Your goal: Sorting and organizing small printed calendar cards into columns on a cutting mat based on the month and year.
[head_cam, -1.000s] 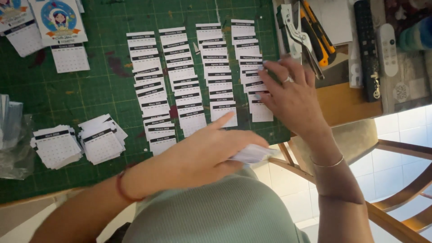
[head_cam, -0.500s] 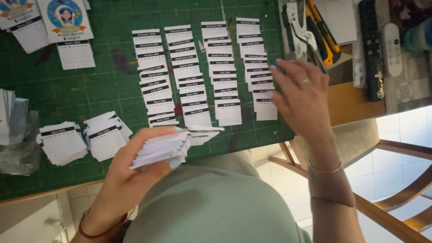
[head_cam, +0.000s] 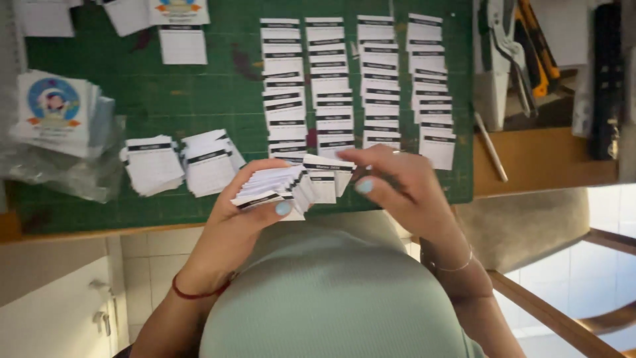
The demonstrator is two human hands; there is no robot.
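My left hand (head_cam: 235, 222) grips a fanned stack of small white paper slips with black header bars (head_cam: 275, 189) just over the near edge of the green cutting mat (head_cam: 218, 106). My right hand (head_cam: 397, 189) pinches the top slips at the stack's right end (head_cam: 331, 174). Beyond my hands, rows of the same slips (head_cam: 351, 86) lie overlapped in columns on the mat. Two loose piles of slips (head_cam: 179, 162) sit to the left of my left hand.
A clear bag with round-picture cards (head_cam: 56, 122) lies at the mat's left. More cards (head_cam: 175, 23) sit at the top left. Cutters and pliers (head_cam: 517, 46) and a dark remote (head_cam: 606, 79) lie on the wooden table at the right. A chair (head_cam: 550, 232) stands below.
My right hand has come back from the rows of slips to the stack. My left hand has raised the stack and fanned it toward the right hand.
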